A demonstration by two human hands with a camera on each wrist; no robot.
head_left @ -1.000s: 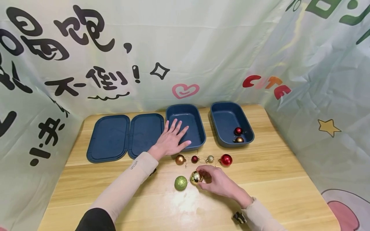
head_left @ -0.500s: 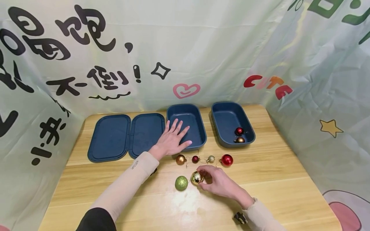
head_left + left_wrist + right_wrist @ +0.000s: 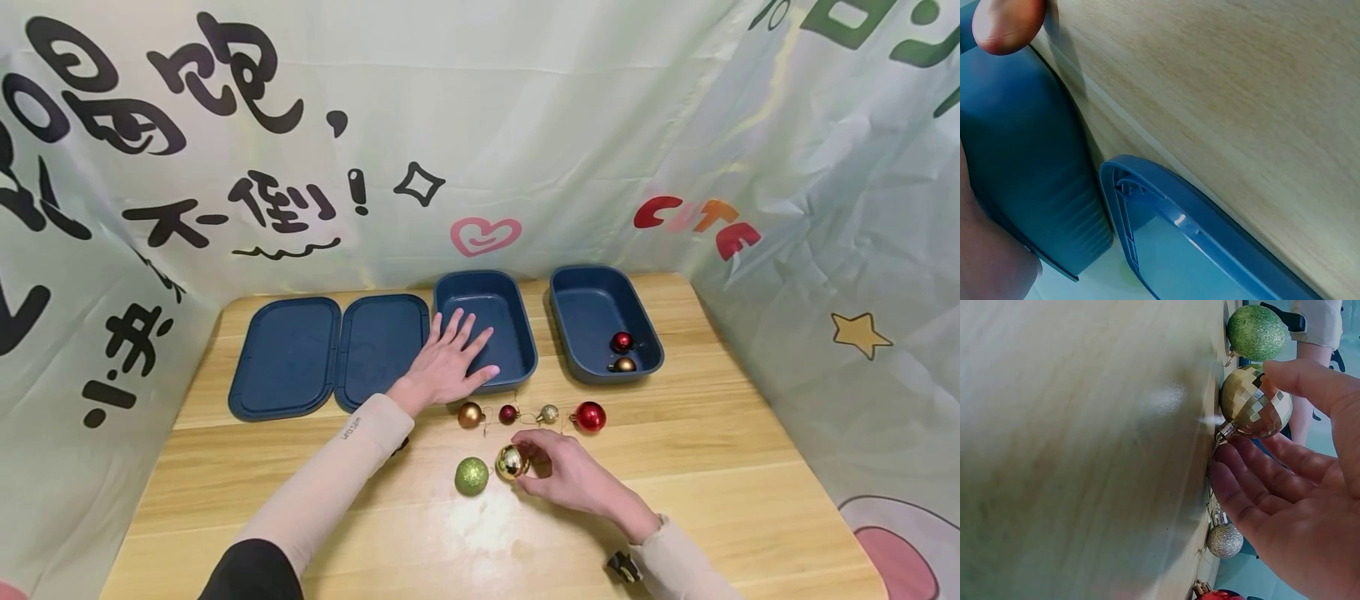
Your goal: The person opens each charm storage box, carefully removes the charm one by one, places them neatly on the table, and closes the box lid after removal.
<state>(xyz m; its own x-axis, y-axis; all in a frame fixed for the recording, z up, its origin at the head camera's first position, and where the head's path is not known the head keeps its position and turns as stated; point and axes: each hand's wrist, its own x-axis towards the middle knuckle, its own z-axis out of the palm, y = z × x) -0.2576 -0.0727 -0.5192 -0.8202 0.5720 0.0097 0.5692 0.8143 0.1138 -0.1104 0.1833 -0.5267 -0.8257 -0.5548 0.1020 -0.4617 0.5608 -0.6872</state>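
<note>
My left hand [image 3: 444,363] lies spread over the near left side of a blue container [image 3: 501,333], fingers straight; in the left wrist view a thumb shows at the container's wall [image 3: 1022,125]. With thumb and fingers my right hand [image 3: 564,471] pinches a shiny gold faceted Christmas ball [image 3: 512,462] at the wooden table. The right wrist view shows its thumb on one side of the gold ball [image 3: 1254,403] and the fingers on the other. Just left of it sits a glittery green ball [image 3: 472,476].
Behind them runs a row of copper [image 3: 470,415], dark red [image 3: 507,414], silvery-gold [image 3: 549,413] and red balls [image 3: 591,417]. A second blue container [image 3: 600,308] at right holds a red ball [image 3: 621,341] and a copper ball [image 3: 622,364]. Two blue lids [image 3: 285,358] lie at left; a printed curtain [image 3: 540,125] surrounds the table.
Both hands keep their places and the balls stay put. The whole head view has shifted very slightly.
</note>
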